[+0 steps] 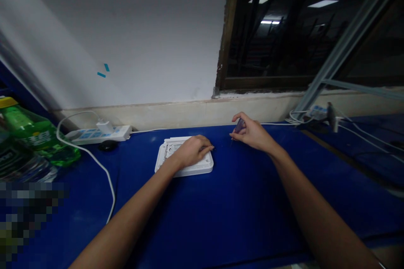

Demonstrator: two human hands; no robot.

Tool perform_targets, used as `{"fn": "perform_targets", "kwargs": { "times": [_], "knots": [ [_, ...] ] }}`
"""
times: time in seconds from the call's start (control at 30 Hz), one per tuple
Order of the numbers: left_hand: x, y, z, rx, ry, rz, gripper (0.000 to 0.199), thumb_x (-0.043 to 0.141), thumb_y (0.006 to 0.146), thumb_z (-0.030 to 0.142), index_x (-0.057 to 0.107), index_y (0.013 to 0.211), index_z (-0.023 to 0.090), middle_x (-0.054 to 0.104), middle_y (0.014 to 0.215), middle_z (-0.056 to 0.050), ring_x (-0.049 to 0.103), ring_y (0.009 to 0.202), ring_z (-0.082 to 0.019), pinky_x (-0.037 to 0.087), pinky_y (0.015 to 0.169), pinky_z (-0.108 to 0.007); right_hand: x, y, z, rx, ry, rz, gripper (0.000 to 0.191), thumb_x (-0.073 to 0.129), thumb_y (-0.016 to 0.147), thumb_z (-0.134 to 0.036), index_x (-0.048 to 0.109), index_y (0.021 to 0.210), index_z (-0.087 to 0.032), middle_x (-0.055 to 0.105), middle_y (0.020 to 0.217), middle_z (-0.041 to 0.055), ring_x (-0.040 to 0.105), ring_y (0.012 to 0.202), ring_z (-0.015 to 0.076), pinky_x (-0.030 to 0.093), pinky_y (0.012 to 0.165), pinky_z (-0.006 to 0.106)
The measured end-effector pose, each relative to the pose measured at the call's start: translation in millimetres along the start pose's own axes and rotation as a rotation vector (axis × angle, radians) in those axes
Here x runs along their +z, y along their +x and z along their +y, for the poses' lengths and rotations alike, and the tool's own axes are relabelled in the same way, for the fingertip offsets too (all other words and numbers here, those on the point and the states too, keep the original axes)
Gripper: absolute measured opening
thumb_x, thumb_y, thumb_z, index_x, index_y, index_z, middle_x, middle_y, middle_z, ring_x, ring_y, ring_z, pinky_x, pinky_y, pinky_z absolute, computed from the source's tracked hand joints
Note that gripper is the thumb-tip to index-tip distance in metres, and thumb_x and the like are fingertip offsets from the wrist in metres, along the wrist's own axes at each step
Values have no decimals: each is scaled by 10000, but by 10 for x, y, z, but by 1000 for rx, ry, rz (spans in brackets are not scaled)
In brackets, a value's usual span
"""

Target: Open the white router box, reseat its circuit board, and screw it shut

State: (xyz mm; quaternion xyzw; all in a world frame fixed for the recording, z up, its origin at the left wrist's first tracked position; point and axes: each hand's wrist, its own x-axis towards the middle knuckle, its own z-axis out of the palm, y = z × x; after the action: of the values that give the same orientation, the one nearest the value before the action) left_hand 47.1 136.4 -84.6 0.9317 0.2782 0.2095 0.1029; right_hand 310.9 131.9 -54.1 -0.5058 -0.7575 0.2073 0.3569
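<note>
A white, flat, rounded device lies on the blue table, with its inner parts showing on the upper side. My left hand rests over the right part of the device, fingers closed around something small and dark that is hard to make out. To the right of the device, my right hand is raised a little above the table. Its fingers are wrapped round a small tool with a purplish translucent handle, whose thin tip points down toward the table. The tip is apart from the device.
On the left stand a power strip with a white charger and cable, a black mouse-like object and green bottles. Cables and a dark stand are at the right, beside a metal frame.
</note>
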Motion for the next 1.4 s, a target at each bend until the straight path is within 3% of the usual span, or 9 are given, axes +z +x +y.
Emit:
{"fn": "perform_targets", "kwargs": {
  "times": [0.13, 0.4, 0.6, 0.87, 1.07, 1.13, 1.23, 1.4],
  "knots": [
    [-64, 90, -84, 0, 42, -55, 238, 532, 994, 258, 754, 1057, 198, 748, 1055, -68, 672, 988, -204, 507, 932, -337, -5, 1, 7, -1, -5, 6, 412, 714, 783, -311, 461, 1102, -250, 706, 788, -1, 717, 629, 193, 550, 576, 274],
    [126, 499, 26, -39, 132, -172, 189, 657, 820, 127, 793, 912, 220, 763, 950, -70, 694, 967, -252, 532, 903, -364, -15, 3, 98, 30, 29, -12, 416, 709, 776, -278, 443, 1095, -256, 701, 779, -6, 733, 630, 203, 536, 547, 255],
    [97, 473, 2, -127, 103, -191, 335, 612, 771, 69, 783, 1014, 227, 773, 1015, -49, 718, 942, -220, 547, 885, -331, -27, -1, 101, 30, 6, -7, 425, 719, 767, -284, 455, 1098, -254, 703, 779, -9, 727, 623, 194, 524, 538, 244],
    [67, 480, 47, -181, 39, -238, 465, 572, 667, -28, 783, 1035, 163, 778, 900, -70, 721, 830, -217, 561, 754, -287, -31, 3, 84, 26, 13, -16, 418, 716, 772, -270, 454, 1097, -252, 703, 784, -4, 725, 622, 195, 529, 542, 250],
    [47, 458, 105, -178, 23, -247, 378, 579, 726, 11, 777, 1001, 181, 777, 903, -49, 718, 817, -198, 552, 762, -283, -55, -5, 82, 32, 14, -14, 419, 720, 774, -280, 457, 1099, -256, 700, 779, -7, 723, 624, 196, 529, 541, 250],
    [-4, 445, 121, -168, 6, -288, 266, 644, 744, 83, 779, 949, 185, 774, 864, -36, 716, 779, -185, 547, 728, -261, -63, -7, 92, 32, 16, -9, 420, 722, 776, -283, 458, 1102, -259, 699, 777, -8, 722, 623, 198, 530, 542, 252],
    [-72, 437, 157, -172, 18, -356, 201, 786, 663, 183, 782, 863, 188, 767, 815, -29, 709, 737, -196, 532, 657, -257, -66, -4, 113, 31, 5, -2, 419, 726, 777, -288, 463, 1102, -261, 700, 776, -8, 721, 627, 196, 535, 553, 254],
    [-80, 458, 224, -216, 73, -398, 171, 766, 631, 96, 787, 782, 173, 758, 772, -52, 703, 716, -205, 505, 611, -252, -61, 10, 132, 30, 39, -10, 434, 737, 766, -295, 459, 1099, -269, 703, 761, -10, 718, 617, 196, 534, 538, 247]
  ]
}}
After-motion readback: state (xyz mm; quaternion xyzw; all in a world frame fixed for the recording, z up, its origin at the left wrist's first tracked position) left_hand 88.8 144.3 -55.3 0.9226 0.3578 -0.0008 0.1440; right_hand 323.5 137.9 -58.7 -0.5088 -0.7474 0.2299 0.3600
